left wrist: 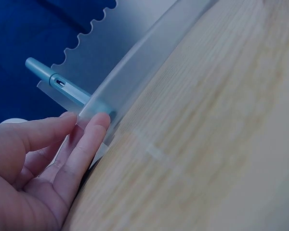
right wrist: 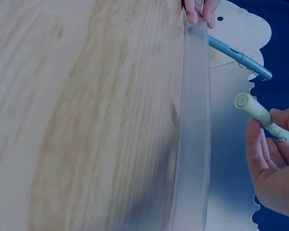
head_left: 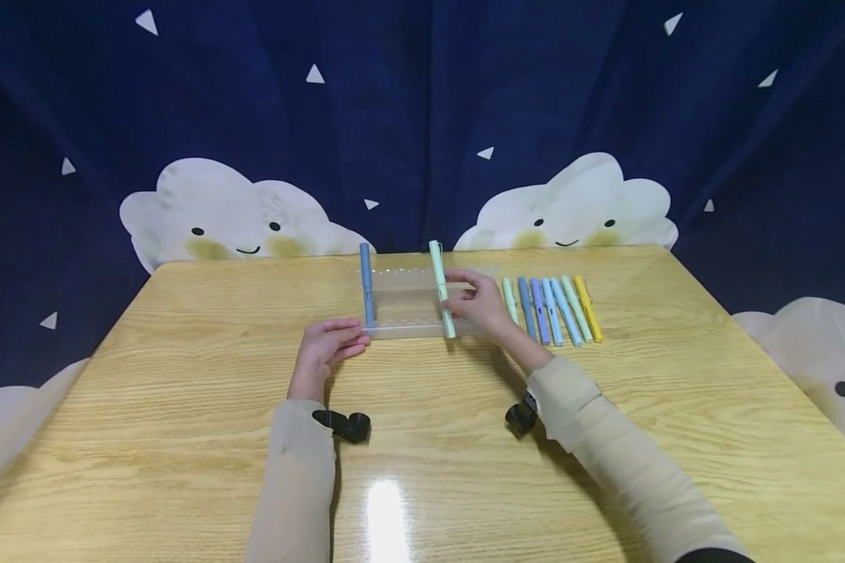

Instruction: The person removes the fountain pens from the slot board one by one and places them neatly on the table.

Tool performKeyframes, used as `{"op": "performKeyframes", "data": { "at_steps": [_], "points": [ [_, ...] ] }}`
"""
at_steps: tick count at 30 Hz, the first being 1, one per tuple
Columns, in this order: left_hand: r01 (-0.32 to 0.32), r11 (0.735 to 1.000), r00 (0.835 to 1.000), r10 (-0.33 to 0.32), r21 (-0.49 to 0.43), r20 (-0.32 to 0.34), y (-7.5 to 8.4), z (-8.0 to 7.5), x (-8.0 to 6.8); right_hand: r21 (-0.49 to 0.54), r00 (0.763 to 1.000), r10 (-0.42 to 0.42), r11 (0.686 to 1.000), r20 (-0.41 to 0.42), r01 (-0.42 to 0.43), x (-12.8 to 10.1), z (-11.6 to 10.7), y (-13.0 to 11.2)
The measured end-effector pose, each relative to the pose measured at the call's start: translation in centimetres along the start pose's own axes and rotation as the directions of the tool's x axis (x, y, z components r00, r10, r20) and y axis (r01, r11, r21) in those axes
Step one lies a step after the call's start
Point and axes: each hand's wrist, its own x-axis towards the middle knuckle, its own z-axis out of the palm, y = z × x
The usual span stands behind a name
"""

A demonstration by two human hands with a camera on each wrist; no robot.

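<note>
A translucent plastic pen rack (head_left: 408, 331) with scalloped notches stands on the table. One blue pen (head_left: 366, 274) leans in it at the left end. My left hand (head_left: 332, 342) pinches the rack's front left corner between thumb and fingers, close to the blue pen's lower end. Between thumb and fingertips, my right hand (head_left: 482, 301) holds a pale green pen (head_left: 437, 266) over the rack, right of the blue one. In the right wrist view this pale green pen (right wrist: 256, 109) is raised above the rack's front lip (right wrist: 195, 120), apart from it.
To the right of the rack lies a row of several pens, among them a purple pen (head_left: 538, 305) and a yellow pen (head_left: 587, 309) at the far end. A dark blue curtain (head_left: 394, 117) with cloud shapes hangs behind the wooden table (head_left: 183, 438).
</note>
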Motion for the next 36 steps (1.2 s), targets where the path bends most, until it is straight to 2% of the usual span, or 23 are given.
{"op": "performKeyframes", "data": {
  "at_steps": [9, 36],
  "points": [
    [-0.002, 1.000, 1.000, 0.002, 0.009, -0.006, 0.2, 0.1, -0.3, -0.007, 0.999, -0.043, 0.999, 0.004, 0.043, -1.0, -1.5, 0.1],
    [0.005, 1.000, 1.000, -0.005, 0.019, 0.001, 0.2, 0.1, -0.2, -0.175, 1.000, -0.004, 0.985, -0.017, 0.001, -3.4, -6.6, 0.8]
  ]
}}
